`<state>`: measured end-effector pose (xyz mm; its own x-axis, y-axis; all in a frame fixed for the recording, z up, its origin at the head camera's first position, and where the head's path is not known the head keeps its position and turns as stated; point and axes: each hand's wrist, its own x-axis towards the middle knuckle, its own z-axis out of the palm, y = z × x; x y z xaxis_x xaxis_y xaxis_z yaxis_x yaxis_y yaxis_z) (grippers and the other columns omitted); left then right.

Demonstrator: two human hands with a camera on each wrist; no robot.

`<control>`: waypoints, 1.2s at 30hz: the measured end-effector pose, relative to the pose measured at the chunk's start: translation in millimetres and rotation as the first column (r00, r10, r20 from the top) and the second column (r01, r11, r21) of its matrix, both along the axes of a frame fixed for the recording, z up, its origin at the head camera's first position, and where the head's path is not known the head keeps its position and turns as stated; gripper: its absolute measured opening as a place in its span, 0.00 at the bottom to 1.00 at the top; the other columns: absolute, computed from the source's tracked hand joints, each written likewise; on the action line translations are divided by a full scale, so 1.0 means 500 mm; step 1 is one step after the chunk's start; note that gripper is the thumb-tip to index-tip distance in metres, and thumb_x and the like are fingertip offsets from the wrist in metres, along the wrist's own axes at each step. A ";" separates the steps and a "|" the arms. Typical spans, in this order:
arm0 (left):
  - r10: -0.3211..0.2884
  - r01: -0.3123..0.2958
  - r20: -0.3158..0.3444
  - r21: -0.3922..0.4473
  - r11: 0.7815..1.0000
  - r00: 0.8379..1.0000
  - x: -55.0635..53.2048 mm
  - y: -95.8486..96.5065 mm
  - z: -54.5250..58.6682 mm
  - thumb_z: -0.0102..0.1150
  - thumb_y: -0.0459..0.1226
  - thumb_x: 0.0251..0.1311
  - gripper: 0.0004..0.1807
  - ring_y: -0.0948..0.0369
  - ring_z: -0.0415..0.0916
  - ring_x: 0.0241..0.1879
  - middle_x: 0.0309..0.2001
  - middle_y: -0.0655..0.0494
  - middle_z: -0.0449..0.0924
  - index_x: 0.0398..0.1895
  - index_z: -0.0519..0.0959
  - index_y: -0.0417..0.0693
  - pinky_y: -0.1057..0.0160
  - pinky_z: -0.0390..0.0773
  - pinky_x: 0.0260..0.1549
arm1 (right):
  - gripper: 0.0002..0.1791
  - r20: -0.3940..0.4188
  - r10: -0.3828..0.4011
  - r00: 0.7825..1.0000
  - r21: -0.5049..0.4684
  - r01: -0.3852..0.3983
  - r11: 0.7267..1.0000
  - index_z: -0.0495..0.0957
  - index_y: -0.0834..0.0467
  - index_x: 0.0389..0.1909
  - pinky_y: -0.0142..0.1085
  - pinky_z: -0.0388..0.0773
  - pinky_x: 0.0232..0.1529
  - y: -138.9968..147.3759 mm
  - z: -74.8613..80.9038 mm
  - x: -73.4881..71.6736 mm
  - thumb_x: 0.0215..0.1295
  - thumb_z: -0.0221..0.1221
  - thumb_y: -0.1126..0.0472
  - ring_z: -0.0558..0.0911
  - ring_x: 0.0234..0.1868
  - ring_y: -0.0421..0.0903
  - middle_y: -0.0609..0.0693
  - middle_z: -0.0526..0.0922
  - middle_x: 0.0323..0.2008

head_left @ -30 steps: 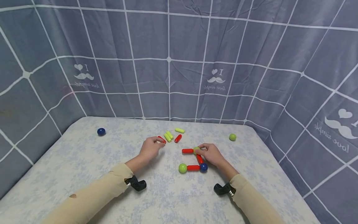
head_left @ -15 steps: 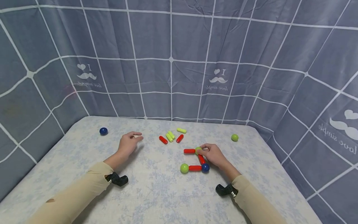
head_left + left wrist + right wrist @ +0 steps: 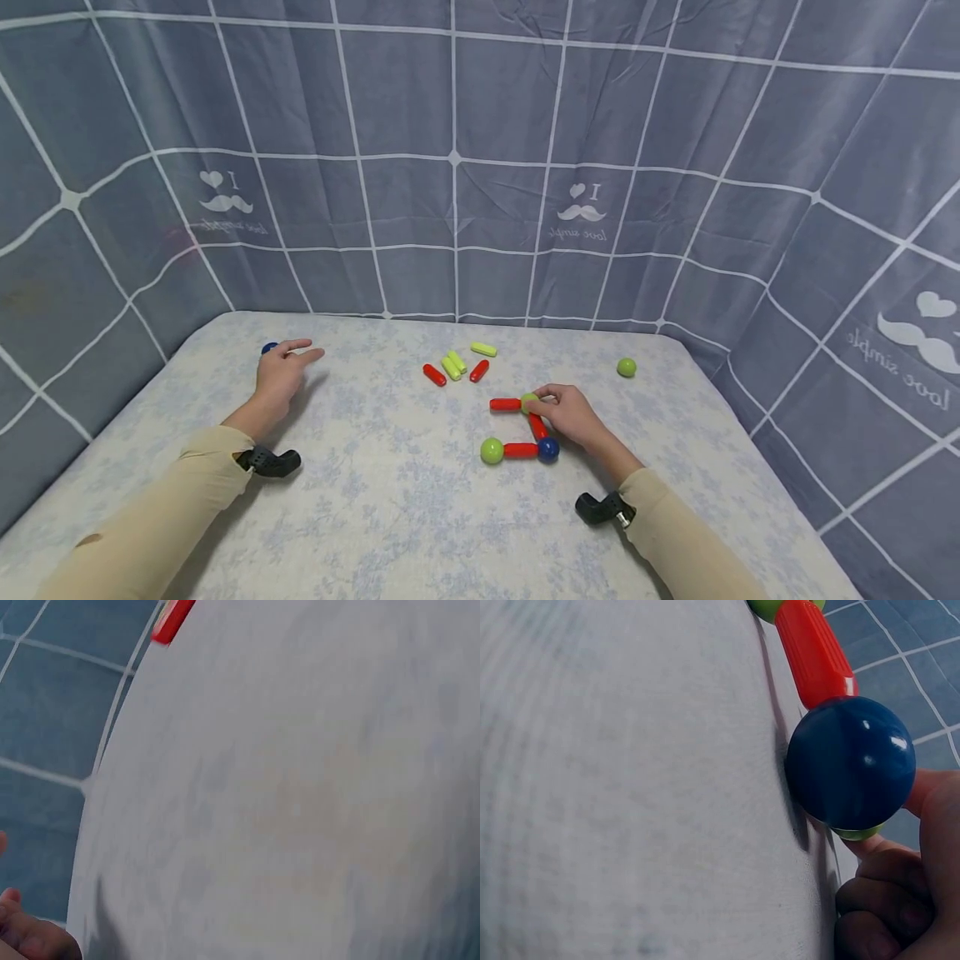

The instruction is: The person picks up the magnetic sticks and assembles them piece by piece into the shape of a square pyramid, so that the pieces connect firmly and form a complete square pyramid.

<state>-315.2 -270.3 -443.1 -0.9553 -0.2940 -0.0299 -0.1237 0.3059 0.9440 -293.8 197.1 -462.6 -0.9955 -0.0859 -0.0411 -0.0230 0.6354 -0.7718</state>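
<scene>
On the right half of the table, red rods (image 3: 521, 451) link a green ball (image 3: 492, 451), a blue ball (image 3: 547, 450) and a second green ball (image 3: 529, 403), from which another red rod (image 3: 505, 405) sticks out leftward. My right hand (image 3: 568, 413) pinches that second green ball between thumb and fingers. In the right wrist view the joined blue ball (image 3: 851, 763) hides most of the pinched one. At the far left my left hand (image 3: 279, 383) hovers with fingers extended and nothing in them. It partly covers a loose blue ball (image 3: 269, 347) behind it.
Between the hands, toward the back, lie loose red rods (image 3: 434, 375) and several yellow-green rods (image 3: 451, 367). A loose green ball (image 3: 626, 367) sits at the back right. A grey-blue curtain (image 3: 405, 200) with white lines rises behind the table (image 3: 390, 517).
My left hand has drawn away from a red rod near the middle and travelled left to the loose blue ball. My right hand keeps its pinch in the same place.
</scene>
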 end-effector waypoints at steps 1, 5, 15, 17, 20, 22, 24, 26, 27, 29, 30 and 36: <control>0.020 -0.020 0.001 0.008 1.000 1.000 -0.001 -0.010 -0.002 0.60 0.48 0.69 0.32 0.66 0.55 0.13 0.18 0.67 0.64 0.72 0.69 0.46 0.63 0.66 0.18 | 0.19 0.003 -0.004 1.000 0.001 0.004 1.000 0.84 0.58 0.47 0.33 0.61 0.22 -0.001 -0.001 0.000 0.63 0.66 0.48 0.65 0.17 0.42 0.44 0.66 0.15; 0.095 -0.095 0.005 0.022 0.995 0.995 -0.004 -0.040 -0.006 0.61 0.47 0.68 0.33 0.65 0.56 0.13 0.25 0.64 0.68 0.73 0.68 0.47 0.63 0.66 0.18 | 0.18 0.010 -0.016 1.000 0.000 0.016 1.000 0.84 0.57 0.47 0.33 0.61 0.21 -0.003 -0.005 -0.002 0.63 0.66 0.48 0.66 0.17 0.42 0.44 0.67 0.15; 0.236 -0.234 0.040 -0.051 0.971 0.971 -0.033 -0.084 -0.018 0.61 0.48 0.67 0.37 0.59 0.71 0.37 0.51 0.51 0.70 0.77 0.62 0.51 0.63 0.73 0.31 | 0.18 0.003 -0.010 1.000 -0.005 0.010 1.000 0.84 0.57 0.45 0.33 0.61 0.22 -0.003 -0.003 0.000 0.63 0.67 0.48 0.65 0.18 0.42 0.44 0.66 0.15; 0.256 -0.253 0.042 -0.069 0.965 0.966 -0.037 -0.088 -0.021 0.60 0.47 0.68 0.36 0.52 0.72 0.52 0.60 0.42 0.69 0.77 0.62 0.49 0.59 0.77 0.44 | 0.18 0.002 -0.006 1.000 -0.006 0.006 1.000 0.85 0.57 0.45 0.33 0.61 0.22 -0.003 -0.001 0.001 0.63 0.67 0.48 0.65 0.18 0.42 0.44 0.65 0.15; 0.274 -0.269 0.048 -0.082 0.960 0.961 -0.041 -0.089 -0.023 0.58 0.43 0.69 0.35 0.42 0.67 0.66 0.69 0.34 0.64 0.77 0.61 0.45 0.48 0.74 0.59 | 0.18 0.000 -0.001 1.000 -0.003 0.001 1.000 0.85 0.57 0.46 0.33 0.60 0.22 -0.004 0.001 0.001 0.63 0.67 0.49 0.65 0.18 0.42 0.44 0.65 0.15; 0.283 -0.277 0.054 -0.090 0.957 0.958 -0.043 -0.087 -0.022 0.57 0.40 0.69 0.34 0.40 0.64 0.70 0.71 0.32 0.63 0.76 0.61 0.42 0.45 0.70 0.64 | 0.18 0.002 -0.002 1.000 -0.001 0.002 1.000 0.85 0.57 0.46 0.33 0.60 0.22 -0.003 0.002 0.002 0.63 0.67 0.49 0.64 0.18 0.42 0.44 0.65 0.15; 0.288 -0.281 0.063 -0.099 0.954 0.955 -0.043 -0.086 -0.020 0.56 0.39 0.70 0.33 0.39 0.62 0.71 0.72 0.31 0.62 0.76 0.62 0.40 0.44 0.68 0.66 | 0.17 0.003 -0.003 1.000 -0.002 0.003 1.000 0.85 0.57 0.46 0.33 0.60 0.22 -0.003 0.002 0.001 0.63 0.67 0.49 0.65 0.18 0.42 0.44 0.65 0.15; 0.291 -0.282 0.071 -0.106 0.953 0.954 -0.043 -0.085 -0.019 0.55 0.38 0.70 0.32 0.38 0.60 0.72 0.73 0.31 0.60 0.75 0.63 0.40 0.43 0.67 0.66 | 0.18 0.003 -0.001 1.000 -0.003 0.001 1.000 0.85 0.57 0.46 0.33 0.61 0.22 -0.002 0.002 0.001 0.63 0.67 0.49 0.65 0.18 0.42 0.44 0.65 0.15; 0.292 -0.282 0.074 -0.112 0.953 0.954 -0.043 -0.085 -0.019 0.55 0.38 0.71 0.32 0.38 0.59 0.73 0.73 0.31 0.59 0.75 0.63 0.39 0.43 0.67 0.67 | 0.18 0.003 0.001 1.000 -0.004 -0.001 1.000 0.85 0.57 0.46 0.34 0.61 0.22 -0.002 0.002 0.000 0.63 0.67 0.48 0.65 0.18 0.42 0.44 0.65 0.15; 0.289 -0.278 0.080 -0.126 0.952 0.954 -0.041 -0.085 -0.018 0.54 0.39 0.71 0.31 0.37 0.58 0.73 0.74 0.31 0.58 0.75 0.63 0.38 0.42 0.66 0.67 | 0.18 0.003 0.008 1.000 -0.006 -0.008 1.000 0.85 0.57 0.46 0.33 0.61 0.22 -0.001 0.001 -0.001 0.63 0.67 0.48 0.65 0.18 0.42 0.44 0.65 0.15; 0.288 -0.276 0.083 -0.135 0.952 0.954 -0.041 -0.084 -0.018 0.54 0.38 0.71 0.31 0.37 0.58 0.73 0.73 0.31 0.59 0.74 0.63 0.38 0.42 0.66 0.66 | 0.19 0.004 0.012 1.000 -0.007 -0.012 1.000 0.85 0.57 0.46 0.33 0.61 0.22 -0.001 0.001 -0.001 0.63 0.67 0.48 0.65 0.18 0.42 0.43 0.65 0.15; 0.290 -0.274 0.083 -0.165 0.947 0.953 -0.041 -0.078 -0.016 0.54 0.38 0.71 0.30 0.36 0.62 0.71 0.72 0.31 0.62 0.73 0.65 0.37 0.42 0.68 0.65 | 0.20 -0.001 0.015 1.000 -0.013 -0.015 1.000 0.85 0.57 0.48 0.33 0.61 0.20 0.003 -0.003 -0.004 0.62 0.67 0.48 0.64 0.16 0.41 0.43 0.66 0.14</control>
<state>-335.8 -309.2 -451.3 -0.8265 -0.5598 -0.0599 -0.3210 0.3811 0.8670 -295.9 198.4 -464.0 -0.9941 -0.1010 -0.0390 -0.0329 0.6251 -0.7799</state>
